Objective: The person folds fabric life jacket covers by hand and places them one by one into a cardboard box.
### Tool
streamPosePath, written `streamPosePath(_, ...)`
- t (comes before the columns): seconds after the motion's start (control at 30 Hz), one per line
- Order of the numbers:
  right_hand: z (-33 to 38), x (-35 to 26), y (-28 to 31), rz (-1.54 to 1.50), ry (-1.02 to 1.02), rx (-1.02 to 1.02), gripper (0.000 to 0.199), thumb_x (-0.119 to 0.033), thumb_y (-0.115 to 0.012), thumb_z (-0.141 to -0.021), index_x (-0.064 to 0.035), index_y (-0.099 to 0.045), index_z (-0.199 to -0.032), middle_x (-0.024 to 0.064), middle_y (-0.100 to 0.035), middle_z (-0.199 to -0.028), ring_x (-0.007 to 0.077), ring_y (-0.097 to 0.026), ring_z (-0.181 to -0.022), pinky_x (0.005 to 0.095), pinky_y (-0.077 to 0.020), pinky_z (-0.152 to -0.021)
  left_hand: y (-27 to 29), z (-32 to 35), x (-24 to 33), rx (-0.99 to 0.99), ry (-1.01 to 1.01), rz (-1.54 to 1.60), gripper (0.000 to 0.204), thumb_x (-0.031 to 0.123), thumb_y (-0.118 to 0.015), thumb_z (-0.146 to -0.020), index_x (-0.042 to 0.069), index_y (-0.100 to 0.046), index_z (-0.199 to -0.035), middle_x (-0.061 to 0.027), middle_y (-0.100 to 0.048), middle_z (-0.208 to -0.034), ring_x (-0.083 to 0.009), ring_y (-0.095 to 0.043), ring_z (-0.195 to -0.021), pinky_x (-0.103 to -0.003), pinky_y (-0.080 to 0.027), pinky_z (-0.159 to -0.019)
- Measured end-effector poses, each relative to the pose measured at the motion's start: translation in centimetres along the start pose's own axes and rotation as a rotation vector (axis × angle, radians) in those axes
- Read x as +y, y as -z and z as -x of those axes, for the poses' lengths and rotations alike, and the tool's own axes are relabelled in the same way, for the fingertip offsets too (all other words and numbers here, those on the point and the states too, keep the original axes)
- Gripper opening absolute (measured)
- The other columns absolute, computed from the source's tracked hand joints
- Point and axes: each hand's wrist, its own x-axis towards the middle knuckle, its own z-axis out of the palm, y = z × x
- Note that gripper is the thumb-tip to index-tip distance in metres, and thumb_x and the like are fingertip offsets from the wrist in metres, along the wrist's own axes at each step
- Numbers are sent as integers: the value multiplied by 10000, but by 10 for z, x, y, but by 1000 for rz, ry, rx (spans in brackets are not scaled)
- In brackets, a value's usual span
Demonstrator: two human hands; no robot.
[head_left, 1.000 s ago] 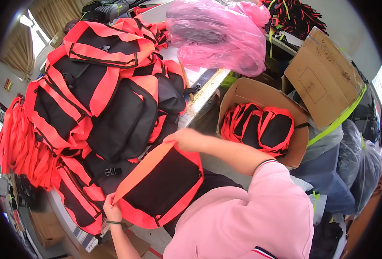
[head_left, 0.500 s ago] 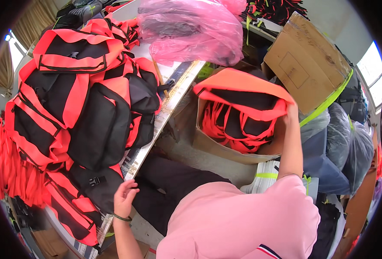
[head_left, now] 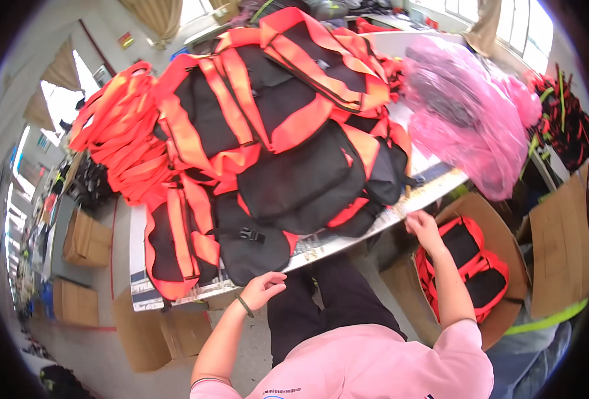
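Near the front edge of the table (head_left: pixel 321 251), my left hand (head_left: pixel 262 290) is empty, its thumb apart from the fingers. Just behind it lies a black fabric piece (head_left: pixel 254 256) with a black buckle (head_left: pixel 252 234). My right hand (head_left: pixel 424 231) hovers between the table edge and a cardboard box, fingers loosely bent and holding nothing visible. A heap of orange-red and black bags (head_left: pixel 301 176) covers much of the table. More bag pieces in the same colours (head_left: pixel 480 289) lie inside the open cardboard box (head_left: pixel 401 282), below my right forearm.
A bundle of orange-red straps (head_left: pixel 125 133) lies at the table's left end. Pink plastic sheeting (head_left: pixel 467 113) covers its right end. Another cardboard box (head_left: pixel 564 233) stands at far right; boxes (head_left: pixel 85 239) sit on the left, with an open one (head_left: pixel 145 332) below the table.
My right hand has let go of the orange-and-black bag, now in the box, and moved left to the table edge. The view has turned left toward the table.
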Motion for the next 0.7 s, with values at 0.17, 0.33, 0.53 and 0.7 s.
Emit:
streamPosePath(0.17,-49,-156,-136,-48,181,-275,160,-109,-565,-884,21,-596,-972,75,-635,-762,118,-616,-726,249,-497,-645,18,-8,4,490,8,200,266,157,-644,-848,26,-584,-1072,-62,-611,-916,-115,-597,-732,-259,-500,-687)
streamPosePath(0.33,-24,-118,-253,551,126,-740,314,-311,-620,-849,1,-639,-814,101,-639,-661,162,-639,-615,289,-513,-596,66,0,-32,1131,-54,-383,338,211,-706,-765,81,-582,-1051,-100,-525,-878,-204,-545,-712,-324,-469,-659)
streamPosePath(0.53,22,-80,-302,620,-184,-846,387,-360,-604,-868,25,-616,-829,107,-639,-648,175,-644,-561,284,-510,-504,84,34,-69,1197,28,-229,309,237,-708,-761,64,-585,-986,-96,-504,-869,-221,-530,-714,-345,-467,-668)
streamPosePath(0.7,23,-88,-286,452,-300,-980,328,-309,-585,-887,16,-605,-849,100,-643,-692,168,-639,-577,267,-521,-527,129,55,-27,1488,175,-895,455,273,-733,-724,71,-547,-1087,-131,-519,-1033,-285,-483,-1046,-405,-391,-891)
